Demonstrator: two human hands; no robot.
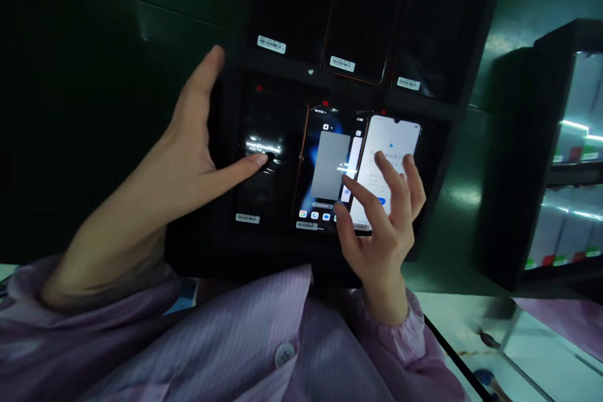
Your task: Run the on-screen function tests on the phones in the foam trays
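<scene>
A black tray (230, 245) holds two rows of phones. In its near row, the left phone (260, 182) is dark, the middle phone (325, 166) shows a home screen, and the right phone (393, 141) shows a white setup page. My left hand (188, 157) is open, fingers stretched along the tray's left edge, thumb tip touching the dark left phone. My right hand (381, 220) is open with spread fingers over the right phone, fingertips on or just above its white screen.
Three dark phones with barcode labels (271, 44) lie in the tray's far row. A second black rack (527, 157) with boxes stands at the right. A pale bench surface (471, 326) lies below, with purple sleeves in front.
</scene>
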